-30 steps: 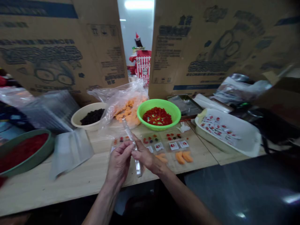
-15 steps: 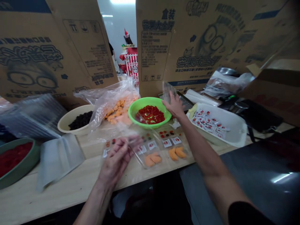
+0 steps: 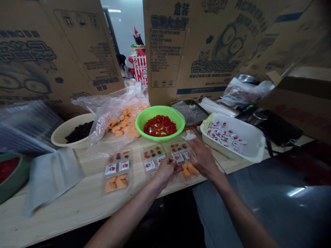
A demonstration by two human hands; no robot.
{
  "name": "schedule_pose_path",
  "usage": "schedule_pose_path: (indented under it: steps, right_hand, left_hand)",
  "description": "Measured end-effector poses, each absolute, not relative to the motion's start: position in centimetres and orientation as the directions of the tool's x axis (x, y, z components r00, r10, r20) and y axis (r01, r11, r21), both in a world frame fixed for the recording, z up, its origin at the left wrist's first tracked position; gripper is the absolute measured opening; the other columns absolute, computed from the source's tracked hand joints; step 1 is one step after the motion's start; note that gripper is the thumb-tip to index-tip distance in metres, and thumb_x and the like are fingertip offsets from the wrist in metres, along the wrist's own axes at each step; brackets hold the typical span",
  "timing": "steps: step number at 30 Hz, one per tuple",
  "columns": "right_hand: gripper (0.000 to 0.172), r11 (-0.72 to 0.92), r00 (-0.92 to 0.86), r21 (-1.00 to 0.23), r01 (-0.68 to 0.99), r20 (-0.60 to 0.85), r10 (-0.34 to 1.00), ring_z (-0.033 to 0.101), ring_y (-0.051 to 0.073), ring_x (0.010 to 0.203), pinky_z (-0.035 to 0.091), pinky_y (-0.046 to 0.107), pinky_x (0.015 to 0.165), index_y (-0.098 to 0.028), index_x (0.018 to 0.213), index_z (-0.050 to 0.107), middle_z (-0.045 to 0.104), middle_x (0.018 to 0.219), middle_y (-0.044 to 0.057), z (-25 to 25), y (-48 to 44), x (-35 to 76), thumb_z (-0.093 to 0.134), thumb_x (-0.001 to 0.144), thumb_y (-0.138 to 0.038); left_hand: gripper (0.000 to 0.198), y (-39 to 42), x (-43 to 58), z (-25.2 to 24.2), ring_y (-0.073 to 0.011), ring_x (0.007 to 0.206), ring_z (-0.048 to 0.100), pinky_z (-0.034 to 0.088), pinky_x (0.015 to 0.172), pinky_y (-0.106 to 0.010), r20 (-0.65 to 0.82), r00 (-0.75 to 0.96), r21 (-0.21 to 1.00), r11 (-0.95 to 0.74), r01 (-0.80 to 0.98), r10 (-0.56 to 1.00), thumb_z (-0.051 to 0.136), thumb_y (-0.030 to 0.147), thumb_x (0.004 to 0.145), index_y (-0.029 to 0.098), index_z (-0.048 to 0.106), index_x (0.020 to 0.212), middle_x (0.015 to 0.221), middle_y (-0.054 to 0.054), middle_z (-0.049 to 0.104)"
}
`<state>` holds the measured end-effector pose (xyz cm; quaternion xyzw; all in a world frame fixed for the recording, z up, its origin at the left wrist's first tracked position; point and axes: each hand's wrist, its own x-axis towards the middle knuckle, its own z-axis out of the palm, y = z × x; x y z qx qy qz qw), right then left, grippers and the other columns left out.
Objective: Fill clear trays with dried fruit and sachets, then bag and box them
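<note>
My left hand (image 3: 167, 169) is closed in a pinch at the left edge of a clear plastic lid (image 3: 180, 168). This lid lies over the rightmost clear tray (image 3: 178, 147), slightly askew. My right hand (image 3: 203, 157) is at the lid's right side, fingers bent around its edge; their tips are partly hidden. The tray holds red and dark candies, two white sachets and orange pieces. Left of it, partly behind my left hand, is a middle tray (image 3: 152, 151) with candies and sachets. A third filled tray (image 3: 117, 171) lies farther left.
Behind the trays stand a green bowl of red candies (image 3: 138, 122), a plastic bag of orange pieces (image 3: 97, 132) and a cream bowl of dark candies (image 3: 58, 139). A white basin of sachets (image 3: 254, 146) and a metal tray (image 3: 204, 117) are at right. Cardboard boxes (image 3: 165, 51) wall the back.
My right hand has come down from behind the green bowl with the clear plastic piece to the rightmost tray. My left hand has moved right, away from the left trays, to the same tray.
</note>
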<state>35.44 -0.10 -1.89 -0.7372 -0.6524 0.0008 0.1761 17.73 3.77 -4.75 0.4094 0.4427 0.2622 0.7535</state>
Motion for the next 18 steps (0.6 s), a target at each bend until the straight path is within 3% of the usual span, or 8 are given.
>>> schedule_pose_path:
  steps: [1,3,5,7,10,12,14,18]
  right_hand:
    - [0.051,-0.109,0.145,-0.211,0.971,0.162,0.976,0.041,0.032,0.136,0.039,0.050,0.104,-0.023,0.145,0.049,0.045,0.150,0.016,-3.5,-1.0,34.8,0.040,0.097,-0.035]
    - [0.054,-0.117,0.128,-0.126,0.985,0.080,0.989,0.031,0.036,0.142,0.037,0.053,0.104,-0.029,0.150,0.042,0.033,0.159,0.014,-6.2,-1.8,34.1,0.042,0.097,-0.037]
    - [0.055,-0.108,0.113,-0.072,0.992,0.067,0.991,0.026,0.038,0.144,0.034,0.054,0.105,-0.031,0.153,0.038,0.027,0.162,0.013,-7.6,-1.4,33.9,0.041,0.098,-0.038]
    - [0.056,-0.090,0.092,-0.040,0.995,0.066,0.994,0.028,0.039,0.142,0.035,0.054,0.104,-0.030,0.153,0.038,0.026,0.162,0.013,-7.7,-0.6,33.9,0.042,0.098,-0.040]
    - [0.054,-0.078,0.079,-0.005,0.997,0.058,0.995,0.034,0.039,0.137,0.037,0.053,0.100,-0.027,0.148,0.046,0.035,0.157,0.016,-6.8,0.8,33.3,0.044,0.096,-0.043]
    - [0.052,-0.093,0.091,0.019,0.995,0.082,0.992,0.034,0.039,0.136,0.036,0.054,0.101,-0.024,0.144,0.051,0.037,0.154,0.018,-6.5,1.6,32.4,0.042,0.097,-0.045]
    - [0.053,-0.078,0.074,0.034,0.996,0.099,0.992,0.031,0.040,0.138,0.033,0.058,0.102,-0.023,0.144,0.051,0.038,0.153,0.019,-6.7,2.1,31.6,0.038,0.098,-0.046]
    - [0.058,-0.010,0.007,0.026,1.000,0.127,0.992,0.034,0.039,0.138,0.036,0.062,0.099,-0.023,0.150,0.043,0.042,0.150,0.019,-7.9,2.6,32.6,0.028,0.099,-0.046]
  left_hand:
    - [0.006,3.7,17.5,-4.9,-0.0190,0.075,0.069,0.056,0.081,-0.038,-0.397,0.410,0.908,0.416,0.047,0.821,0.055,0.017,0.090,0.018,0.050,0.088,0.080,-0.006,0.064]
    - [0.017,3.4,16.6,-4.8,-0.0218,0.089,0.067,0.054,0.088,-0.042,-0.147,0.314,0.967,0.070,0.243,0.938,0.053,0.016,0.089,0.017,0.053,0.106,0.094,-0.009,0.064]
    - [0.032,3.0,15.3,-4.3,-0.0240,0.107,0.061,0.050,0.097,-0.045,0.142,0.345,0.856,-0.290,0.427,0.928,0.050,0.014,0.089,0.017,0.052,0.121,0.113,-0.013,0.060]
    - [0.036,2.7,13.8,-3.9,-0.0267,0.121,0.055,0.047,0.102,-0.047,0.253,0.462,0.663,-0.500,0.557,0.850,0.048,0.012,0.090,0.017,0.054,0.125,0.127,-0.016,0.055]
    - [0.033,2.0,12.1,-3.9,-0.0356,0.139,0.040,0.038,0.110,-0.057,0.144,0.582,0.403,-0.584,0.704,0.801,0.054,0.020,0.091,0.020,0.059,0.124,0.144,-0.015,0.048]
    - [0.041,1.4,11.5,-4.4,-0.0409,0.145,0.030,0.029,0.114,-0.063,0.029,0.607,0.320,-0.583,0.747,0.794,0.060,0.032,0.091,0.021,0.058,0.130,0.153,-0.014,0.042]
    - [0.053,0.7,11.1,-5.0,-0.0425,0.147,0.025,0.023,0.117,-0.065,-0.051,0.633,0.341,-0.582,0.738,0.773,0.060,0.041,0.092,0.020,0.051,0.140,0.159,-0.016,0.034]
    - [0.082,0.3,8.8,-4.6,-0.0415,0.150,0.019,0.024,0.118,-0.061,-0.002,0.678,0.584,-0.549,0.598,0.735,0.066,0.051,0.086,0.019,0.032,0.153,0.163,-0.020,0.021]
